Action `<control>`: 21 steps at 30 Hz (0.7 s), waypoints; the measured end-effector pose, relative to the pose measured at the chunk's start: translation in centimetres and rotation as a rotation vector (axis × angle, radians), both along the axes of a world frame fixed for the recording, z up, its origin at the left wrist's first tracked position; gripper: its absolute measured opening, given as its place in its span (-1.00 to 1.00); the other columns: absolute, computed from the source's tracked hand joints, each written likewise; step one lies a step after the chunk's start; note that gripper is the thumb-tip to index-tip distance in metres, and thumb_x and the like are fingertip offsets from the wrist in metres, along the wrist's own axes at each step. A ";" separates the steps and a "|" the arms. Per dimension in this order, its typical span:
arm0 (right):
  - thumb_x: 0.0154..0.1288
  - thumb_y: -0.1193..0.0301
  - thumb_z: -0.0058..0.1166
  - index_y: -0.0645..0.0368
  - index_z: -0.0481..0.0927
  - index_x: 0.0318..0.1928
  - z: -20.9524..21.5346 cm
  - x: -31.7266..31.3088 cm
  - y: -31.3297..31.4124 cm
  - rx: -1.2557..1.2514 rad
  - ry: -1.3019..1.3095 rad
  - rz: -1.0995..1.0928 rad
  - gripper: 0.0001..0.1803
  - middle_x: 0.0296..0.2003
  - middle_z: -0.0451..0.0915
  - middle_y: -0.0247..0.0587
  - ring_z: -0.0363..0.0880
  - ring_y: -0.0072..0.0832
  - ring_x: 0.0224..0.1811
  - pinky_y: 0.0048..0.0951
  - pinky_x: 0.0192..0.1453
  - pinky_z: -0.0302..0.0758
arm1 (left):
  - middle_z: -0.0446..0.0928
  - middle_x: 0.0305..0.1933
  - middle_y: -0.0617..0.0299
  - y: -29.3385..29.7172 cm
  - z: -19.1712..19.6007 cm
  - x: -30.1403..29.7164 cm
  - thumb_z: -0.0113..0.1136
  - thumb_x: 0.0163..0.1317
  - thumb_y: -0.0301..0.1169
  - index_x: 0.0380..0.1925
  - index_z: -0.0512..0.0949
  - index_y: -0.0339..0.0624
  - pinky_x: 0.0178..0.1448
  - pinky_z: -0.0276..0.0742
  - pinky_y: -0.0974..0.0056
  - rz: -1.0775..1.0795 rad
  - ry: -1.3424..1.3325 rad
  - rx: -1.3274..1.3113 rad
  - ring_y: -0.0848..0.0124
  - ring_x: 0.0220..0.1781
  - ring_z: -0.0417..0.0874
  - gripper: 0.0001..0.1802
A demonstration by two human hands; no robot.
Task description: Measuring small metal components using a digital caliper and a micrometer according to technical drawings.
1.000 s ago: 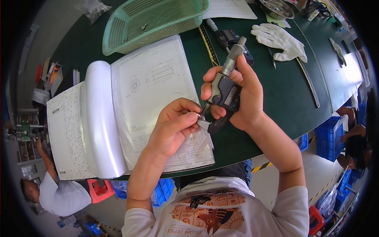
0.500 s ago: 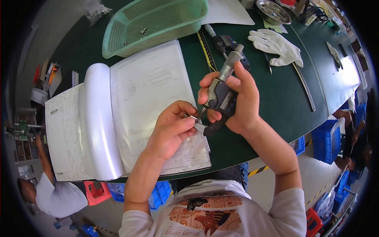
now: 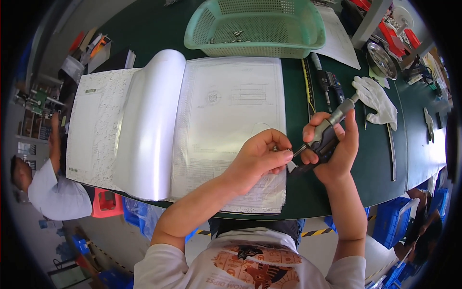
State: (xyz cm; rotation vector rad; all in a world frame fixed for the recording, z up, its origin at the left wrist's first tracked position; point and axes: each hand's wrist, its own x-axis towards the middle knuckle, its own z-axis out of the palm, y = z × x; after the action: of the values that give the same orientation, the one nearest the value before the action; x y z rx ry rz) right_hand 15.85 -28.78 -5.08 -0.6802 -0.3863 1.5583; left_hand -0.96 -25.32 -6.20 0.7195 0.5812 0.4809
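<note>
A digital micrometer (image 3: 323, 143) is gripped in my right hand (image 3: 342, 149), its thimble tilted up to the right and its frame pointing to the lower left. My left hand (image 3: 260, 156) is closed in a pinch at the micrometer's measuring end, above the right side of the drawing sheet (image 3: 221, 115). Between its thumb and finger a small metal part (image 3: 275, 148) peeks out, mostly hidden by the fingers. Whether that part touches the spindle cannot be made out.
A green plastic basket (image 3: 255, 50) with several small metal parts stands at the back. Right of the sheets lie a yellow tape rule (image 3: 307, 89), a second digital gauge (image 3: 332, 84), a white glove (image 3: 378, 101) and a steel rule (image 3: 391, 151). Another person (image 3: 53, 188) sits far left.
The view has swung, so the table and basket appear further right. Both hands keep their hold, and the micrometer has rolled so its display no longer faces me.
</note>
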 end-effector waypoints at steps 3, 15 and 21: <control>0.18 -0.20 -0.54 0.23 0.42 -0.36 0.0 0.0 0.1 -0.012 -0.040 -0.022 -0.28 -0.57 0.47 -0.09 0.28 -0.47 -0.80 -0.51 -0.69 0.31 | 0.36 -0.42 0.36 0.0 0.0 0.1 0.10 0.07 -0.47 -0.33 0.36 -0.15 -0.34 0.30 0.52 -0.002 -0.011 0.019 0.61 -0.43 0.34 -0.84; 0.20 -0.16 -0.62 0.27 0.40 -0.29 0.0 0.2 0.1 -0.012 0.012 -0.012 -0.27 -0.54 0.47 -0.06 0.29 -0.44 -0.78 -0.47 -0.66 0.33 | 0.39 -0.40 0.32 0.1 0.2 0.2 0.05 0.10 -0.43 -0.35 0.37 -0.16 -0.34 0.27 0.51 0.051 -0.011 -0.025 0.59 -0.44 0.33 -0.87; 0.20 -0.15 -0.61 0.29 0.40 -0.29 -0.1 0.3 0.1 -0.001 0.014 -0.016 -0.27 -0.53 0.47 -0.03 0.31 -0.42 -0.76 -0.47 -0.64 0.33 | 0.42 -0.36 0.29 0.1 0.1 0.3 -0.01 0.14 -0.42 -0.30 0.38 -0.18 -0.34 0.28 0.49 0.115 -0.021 -0.050 0.59 -0.44 0.35 -0.87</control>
State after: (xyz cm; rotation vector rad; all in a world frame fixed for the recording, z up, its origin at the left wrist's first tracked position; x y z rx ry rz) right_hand 16.16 -28.70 -5.19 -0.6709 -0.3688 1.5480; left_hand -0.68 -25.27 -6.05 0.6349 0.6150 0.5784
